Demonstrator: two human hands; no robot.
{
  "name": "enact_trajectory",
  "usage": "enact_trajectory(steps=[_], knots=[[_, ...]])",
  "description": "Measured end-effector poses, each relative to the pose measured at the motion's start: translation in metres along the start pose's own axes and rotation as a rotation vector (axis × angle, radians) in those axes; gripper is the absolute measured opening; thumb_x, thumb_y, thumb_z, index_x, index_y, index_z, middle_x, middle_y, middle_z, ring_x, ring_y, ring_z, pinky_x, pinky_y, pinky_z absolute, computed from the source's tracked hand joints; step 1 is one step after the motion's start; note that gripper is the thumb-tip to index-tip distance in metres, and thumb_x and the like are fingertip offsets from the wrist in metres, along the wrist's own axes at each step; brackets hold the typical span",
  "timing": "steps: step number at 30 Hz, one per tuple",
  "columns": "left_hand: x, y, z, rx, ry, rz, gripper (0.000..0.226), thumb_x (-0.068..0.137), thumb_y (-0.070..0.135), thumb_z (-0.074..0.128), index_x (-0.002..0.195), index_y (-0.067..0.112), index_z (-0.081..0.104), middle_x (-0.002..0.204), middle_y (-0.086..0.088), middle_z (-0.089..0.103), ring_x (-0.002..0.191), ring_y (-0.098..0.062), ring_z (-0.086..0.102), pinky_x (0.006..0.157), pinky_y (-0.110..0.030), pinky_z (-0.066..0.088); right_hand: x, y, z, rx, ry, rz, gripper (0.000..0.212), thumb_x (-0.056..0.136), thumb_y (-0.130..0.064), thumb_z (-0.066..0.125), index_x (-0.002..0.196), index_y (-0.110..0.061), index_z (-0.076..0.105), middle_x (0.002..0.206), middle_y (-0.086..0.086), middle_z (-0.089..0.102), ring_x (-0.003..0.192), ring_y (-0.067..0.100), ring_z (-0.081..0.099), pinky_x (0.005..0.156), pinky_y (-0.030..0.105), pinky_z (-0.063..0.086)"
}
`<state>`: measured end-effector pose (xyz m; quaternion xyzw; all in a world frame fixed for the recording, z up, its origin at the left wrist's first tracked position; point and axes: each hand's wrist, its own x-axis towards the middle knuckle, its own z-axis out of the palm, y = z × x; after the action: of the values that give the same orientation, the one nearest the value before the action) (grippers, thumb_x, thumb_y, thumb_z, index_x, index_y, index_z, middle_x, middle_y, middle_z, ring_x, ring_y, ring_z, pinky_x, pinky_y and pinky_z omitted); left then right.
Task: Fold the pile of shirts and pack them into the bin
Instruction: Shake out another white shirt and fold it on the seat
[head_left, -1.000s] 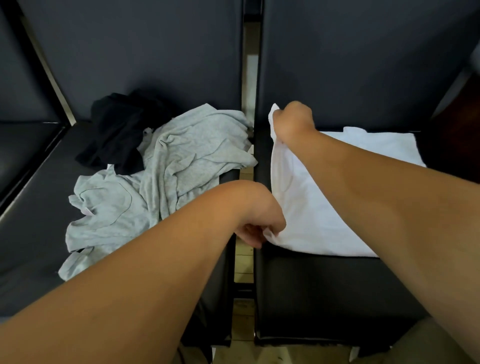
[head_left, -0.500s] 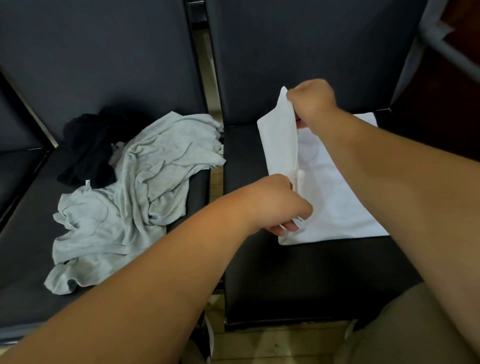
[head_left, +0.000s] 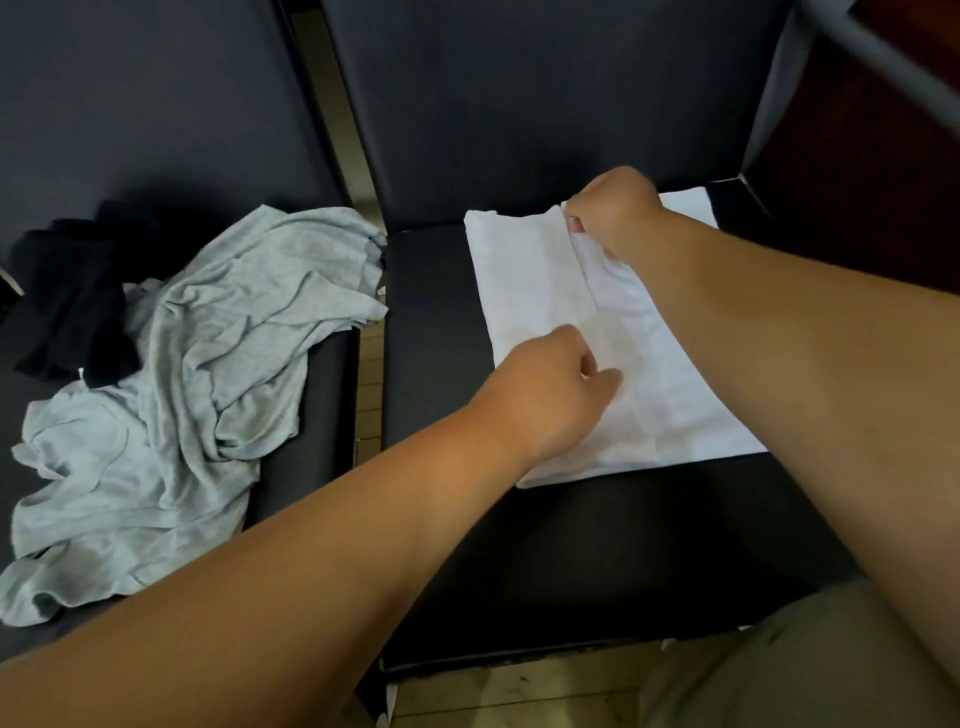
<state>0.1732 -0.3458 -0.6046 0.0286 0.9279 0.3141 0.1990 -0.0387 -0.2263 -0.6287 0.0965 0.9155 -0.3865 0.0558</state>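
Observation:
A white shirt lies flat on the right dark seat, its left side folded over onto the middle. My right hand pinches the folded edge at the shirt's far end. My left hand pinches the same edge near the front of the shirt. On the left seat lies a heap of crumpled grey shirts, with a black garment at its far left. No bin is in view.
A narrow gap showing the floor separates the two seats. Dark backrests rise behind both. A grey metal rail crosses the top right corner. My knee in olive trousers sits at the bottom right.
Both hands lifted the white shirt's left edge and carried it rightward, laying it down over the middle. The view shifted to the right.

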Motion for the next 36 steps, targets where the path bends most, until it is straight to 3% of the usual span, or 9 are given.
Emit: enact_trajectory(steps=[5, 7, 10, 18, 25, 28, 30, 34, 36], knots=[[0.005, -0.024, 0.013, 0.519, -0.05, 0.153, 0.076, 0.105, 0.061, 0.042, 0.163, 0.016, 0.022, 0.171, -0.009, 0.011, 0.158, -0.032, 0.011, 0.128, -0.046, 0.021, 0.0, 0.005, -0.005, 0.075, 0.0, 0.008, 0.024, 0.092, -0.011, 0.057, 0.102, -0.007, 0.078, 0.093, 0.004, 0.079, 0.076, 0.026, 0.064, 0.077, 0.038, 0.06], [0.005, -0.028, 0.015, 0.539, -0.132, 0.12, 0.086, 0.106, 0.067, 0.032, 0.168, 0.022, -0.005, 0.174, -0.003, -0.02, 0.161, -0.026, -0.016, 0.132, -0.044, 0.001, -0.001, 0.007, -0.009, 0.081, 0.01, 0.02, 0.028, 0.096, -0.012, 0.055, 0.113, -0.005, 0.076, 0.09, 0.0, 0.079, 0.076, 0.022, 0.064, 0.076, 0.036, 0.059], [0.007, -0.026, 0.011, 0.564, -0.178, 0.074, 0.088, 0.106, 0.065, 0.034, 0.167, 0.024, -0.014, 0.172, 0.001, -0.028, 0.16, -0.023, -0.021, 0.13, -0.043, -0.003, -0.006, 0.009, -0.017, 0.07, 0.011, 0.026, 0.029, 0.095, -0.012, 0.054, 0.114, -0.003, 0.075, 0.09, -0.001, 0.078, 0.071, 0.021, 0.064, 0.073, 0.034, 0.057], [0.004, -0.038, -0.024, 0.621, -0.154, -0.02, 0.09, 0.099, 0.053, 0.064, 0.168, 0.03, 0.011, 0.176, -0.006, -0.007, 0.162, -0.03, 0.0, 0.13, -0.051, 0.013, -0.025, 0.023, -0.047, 0.046, -0.027, 0.082, 0.017, 0.098, -0.017, 0.061, 0.106, -0.01, 0.075, 0.092, -0.002, 0.076, 0.072, 0.015, 0.063, 0.07, 0.032, 0.058], [-0.016, -0.029, -0.037, 0.95, -0.051, -0.212, 0.054, 0.097, 0.02, 0.06, 0.146, 0.012, 0.04, 0.153, -0.018, 0.03, 0.134, -0.037, 0.041, 0.104, -0.046, 0.04, -0.047, 0.047, -0.069, -0.198, 0.024, 0.054, 0.016, 0.096, -0.017, 0.061, 0.1, -0.008, 0.073, 0.086, 0.002, 0.068, 0.078, 0.022, 0.062, 0.073, 0.035, 0.055], [-0.029, -0.004, -0.021, 0.852, -0.011, 0.057, 0.045, 0.094, 0.018, 0.06, 0.137, 0.01, 0.048, 0.136, -0.012, 0.045, 0.122, -0.032, 0.05, 0.095, -0.041, 0.045, -0.049, 0.056, -0.076, -0.322, 0.059, 0.013, 0.013, 0.095, -0.016, 0.06, 0.083, -0.011, 0.063, 0.082, 0.005, 0.057, 0.078, 0.024, 0.055, 0.086, 0.036, 0.055], [-0.04, 0.014, -0.005, 0.646, -0.129, 0.289, 0.04, 0.095, 0.027, 0.064, 0.132, 0.015, 0.052, 0.131, -0.006, 0.052, 0.117, -0.029, 0.056, 0.091, -0.039, 0.048, -0.048, 0.06, -0.077, -0.41, 0.061, 0.013, 0.028, 0.091, -0.014, 0.059, 0.068, -0.013, 0.044, 0.074, 0.006, 0.047, 0.067, 0.024, 0.046, 0.067, 0.031, 0.048], [-0.052, 0.031, 0.037, 0.667, -0.276, 0.6, 0.045, 0.093, 0.038, 0.069, 0.132, 0.024, 0.05, 0.119, 0.001, 0.055, 0.097, -0.022, 0.056, 0.071, -0.038, 0.048, -0.058, 0.062, -0.079, -0.551, -0.033, 0.085, 0.033, 0.09, -0.028, 0.065, 0.111, -0.006, 0.054, 0.123, 0.018, 0.056, 0.117, 0.035, 0.057, 0.09, 0.036, 0.048], [-0.049, 0.028, 0.054, 0.701, -0.201, 0.698, 0.044, 0.094, 0.029, 0.066, 0.135, 0.026, 0.05, 0.113, 0.0, 0.054, 0.089, -0.022, 0.055, 0.058, -0.031, 0.039, -0.054, 0.066, -0.08, -0.587, -0.073, 0.107, 0.046, 0.092, -0.026, 0.066, 0.128, -0.003, 0.049, 0.129, 0.018, 0.055, 0.116, 0.035, 0.059, 0.088, 0.037, 0.05]])
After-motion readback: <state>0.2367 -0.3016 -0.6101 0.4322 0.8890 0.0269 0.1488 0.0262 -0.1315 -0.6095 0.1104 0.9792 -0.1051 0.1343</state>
